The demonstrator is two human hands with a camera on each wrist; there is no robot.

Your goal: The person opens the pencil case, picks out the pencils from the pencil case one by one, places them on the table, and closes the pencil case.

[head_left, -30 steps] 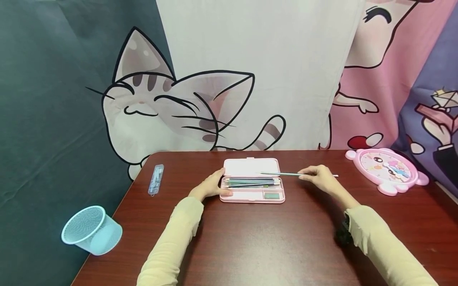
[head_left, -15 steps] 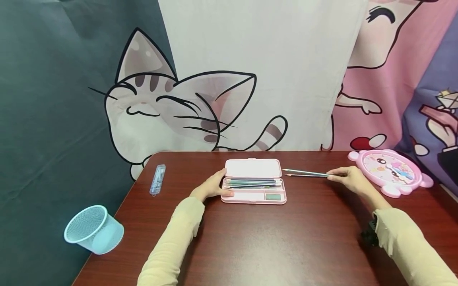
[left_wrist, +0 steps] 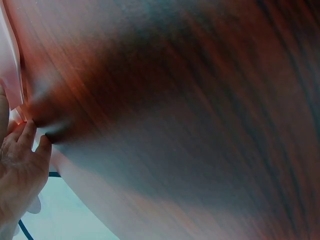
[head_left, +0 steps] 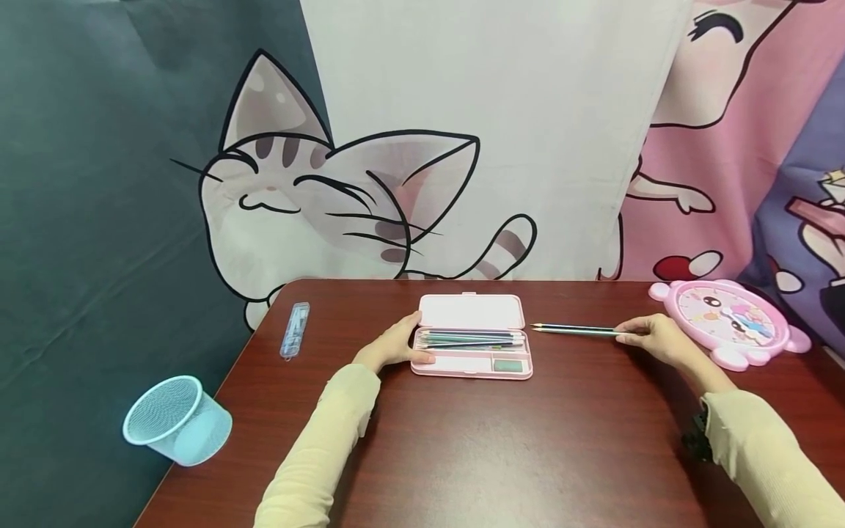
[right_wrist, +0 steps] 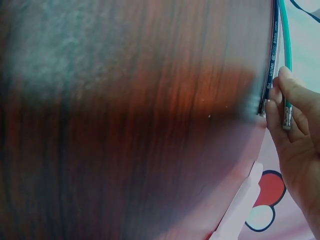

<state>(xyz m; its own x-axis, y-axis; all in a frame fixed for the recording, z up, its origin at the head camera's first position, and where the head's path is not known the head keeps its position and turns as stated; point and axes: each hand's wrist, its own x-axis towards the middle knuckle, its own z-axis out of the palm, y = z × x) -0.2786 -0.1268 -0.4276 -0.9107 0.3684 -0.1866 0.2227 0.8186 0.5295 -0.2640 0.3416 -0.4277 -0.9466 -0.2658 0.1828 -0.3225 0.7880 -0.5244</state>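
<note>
My left hand (head_left: 392, 343) holds the left end of an open pink pencil case (head_left: 458, 362), its thumb over the front tray and its fingers at the left side. Several pencils (head_left: 470, 339) lie in the rear compartment, and a green eraser (head_left: 507, 365) sits at the front right. To the right of the case, my right hand (head_left: 653, 339) pinches a green pencil (right_wrist: 287, 40) near its eraser end, the tip pointing left. A dark blue pencil (right_wrist: 272, 60) lies right alongside it, its end at the fingertips.
A pink animal-shaped clock (head_left: 726, 323) lies just beyond the right hand. A clear blue case (head_left: 295, 330) lies at the back left. The light blue mesh basket (head_left: 198, 433) lies tipped on the table's left edge. A cartoon curtain (head_left: 568, 147) hangs behind the table.
My right hand has moved to the right with the green pencil, away from the pencil case. The two pencils, spread at their tips half a second ago, now lie close together. My left hand stays put.
</note>
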